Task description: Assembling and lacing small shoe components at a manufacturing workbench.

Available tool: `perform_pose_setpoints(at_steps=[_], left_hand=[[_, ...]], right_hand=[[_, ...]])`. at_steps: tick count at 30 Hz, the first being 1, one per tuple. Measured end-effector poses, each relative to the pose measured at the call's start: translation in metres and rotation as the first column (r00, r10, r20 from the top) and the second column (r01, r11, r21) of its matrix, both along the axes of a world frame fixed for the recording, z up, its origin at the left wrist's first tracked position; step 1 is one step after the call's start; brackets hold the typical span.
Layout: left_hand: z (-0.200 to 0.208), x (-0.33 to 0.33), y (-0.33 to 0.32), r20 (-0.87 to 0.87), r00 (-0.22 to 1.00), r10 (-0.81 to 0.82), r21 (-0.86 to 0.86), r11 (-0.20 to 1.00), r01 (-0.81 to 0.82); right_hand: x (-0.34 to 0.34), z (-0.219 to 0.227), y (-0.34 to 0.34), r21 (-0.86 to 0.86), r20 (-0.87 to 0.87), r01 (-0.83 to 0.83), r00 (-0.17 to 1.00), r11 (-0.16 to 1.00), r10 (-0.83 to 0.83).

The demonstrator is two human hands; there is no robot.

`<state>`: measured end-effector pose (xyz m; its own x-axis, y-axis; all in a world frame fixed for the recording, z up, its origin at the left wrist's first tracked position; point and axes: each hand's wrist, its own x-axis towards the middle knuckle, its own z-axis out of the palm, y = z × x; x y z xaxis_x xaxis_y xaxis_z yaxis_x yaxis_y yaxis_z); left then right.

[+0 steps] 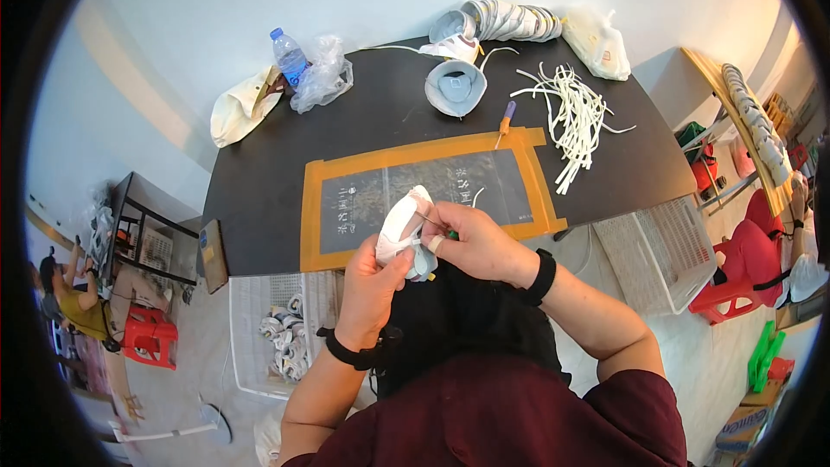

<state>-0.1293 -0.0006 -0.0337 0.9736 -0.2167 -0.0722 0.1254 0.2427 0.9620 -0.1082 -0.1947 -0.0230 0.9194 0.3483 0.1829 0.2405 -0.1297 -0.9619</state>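
Note:
A white and pinkish shoe upper (399,227) with a grey-blue lining is held up over the near edge of the table. My left hand (372,290) is closed around its lower left side, thumb in front. From the right, my right hand (488,249) grips a thin metal tool with a green handle (452,234), most of it hidden in the palm. The tool's shaft reaches to the eyelet side of the upper. A short white lace end shows by my right thumb, against the upper. A wristband is on each wrist.
On the dark table (259,199) are a taped mat (415,182), white laces (571,117), an orange-handled tool (506,121), other shoe uppers (456,88), a bottle (288,56) and plastic bags. Crates (259,372) stand below. People sit at both sides.

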Motion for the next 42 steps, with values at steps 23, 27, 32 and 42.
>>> perform_pose_setpoints(at_steps=[23, 27, 32, 42], left_hand=[[-0.003, 0.009, -0.006, 0.14, 0.969, 0.203, 0.058, 0.975, -0.212], [-0.004, 0.006, -0.004, 0.153, 0.972, 0.18, 0.084, 0.977, -0.194], [-0.007, 0.005, -0.002, 0.196, 0.968, 0.153, 0.017, 0.987, -0.16], [-0.01, 0.007, -0.001, 0.24, 0.956, 0.168, 0.103, 0.975, -0.197]], right_hand=[[-0.027, 0.011, 0.01, -0.133, 0.301, 0.189, 0.943, 0.973, -0.142], [-0.025, 0.003, 0.016, -0.084, 0.192, 0.202, 0.964, 0.976, -0.183], [-0.023, 0.002, 0.018, -0.068, 0.113, 0.156, 0.983, 0.985, -0.147], [-0.032, 0.017, 0.026, -0.439, 0.596, 0.472, 0.79, 0.765, -0.145]])
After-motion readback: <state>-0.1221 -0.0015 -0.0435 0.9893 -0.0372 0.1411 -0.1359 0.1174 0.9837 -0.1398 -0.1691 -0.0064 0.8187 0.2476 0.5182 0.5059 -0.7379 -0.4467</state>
